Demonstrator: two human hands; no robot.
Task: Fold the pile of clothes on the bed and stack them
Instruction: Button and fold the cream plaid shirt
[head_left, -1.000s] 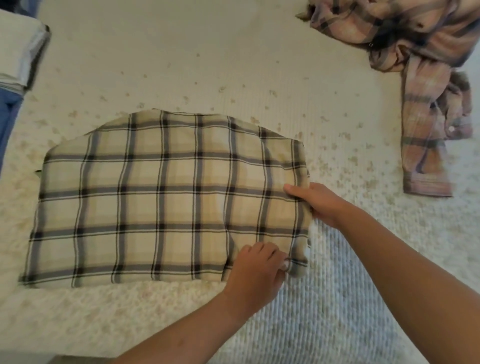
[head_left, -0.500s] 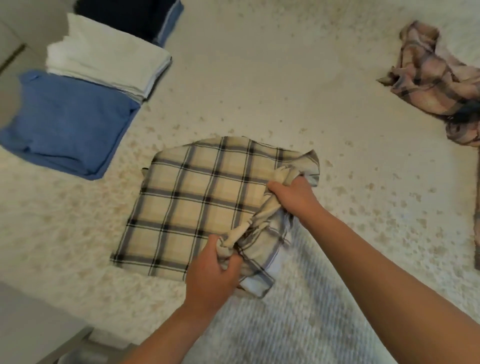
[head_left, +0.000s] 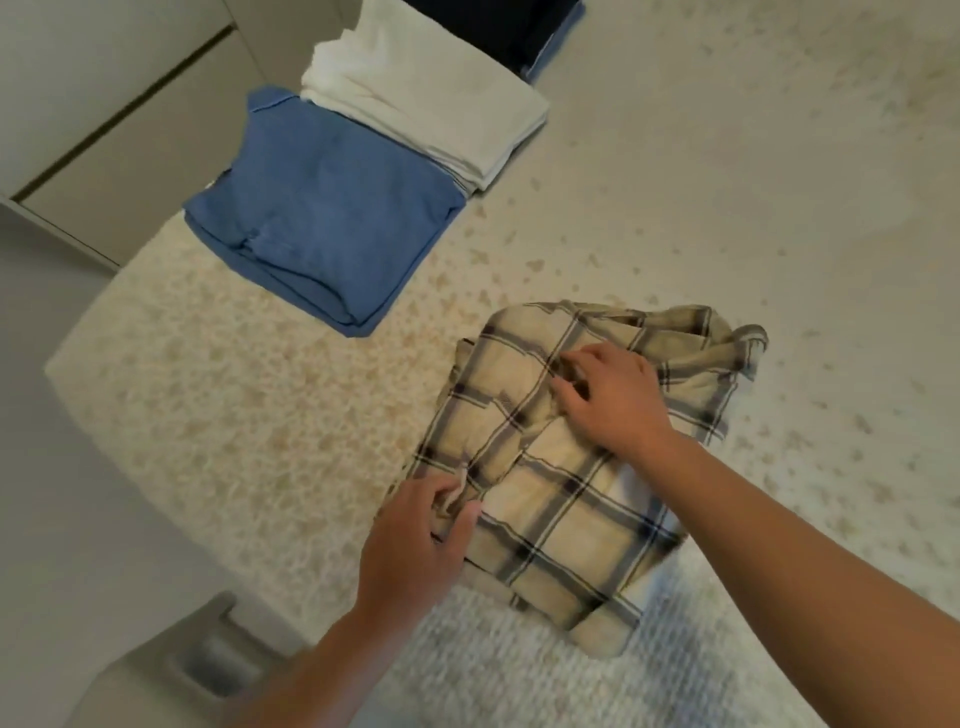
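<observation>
A beige plaid shirt (head_left: 566, 514) lies folded over on itself on the cream bedspread (head_left: 249, 426), its collar end rumpled at the far right. My left hand (head_left: 415, 540) pinches the shirt's near-left edge between thumb and fingers. My right hand (head_left: 608, 400) lies on top of the shirt's middle with its fingers spread, pressing the cloth down. Further left on the bed sit a folded blue garment (head_left: 322, 218), a folded white one (head_left: 431, 98) overlapping its far edge, and a dark folded item (head_left: 514, 26) at the top edge.
The bed's corner (head_left: 57, 369) is at the left, with floor beyond it. A pale cabinet or drawer front (head_left: 104, 104) stands at the top left. A grey object (head_left: 208, 654) sits low beside the bed. Bedspread stretches to the right of the shirt.
Both hands carried the shirt's right side over to the left, folding it in half. The view swung left, so the pink plaid pile left the frame and the folded stacks came in.
</observation>
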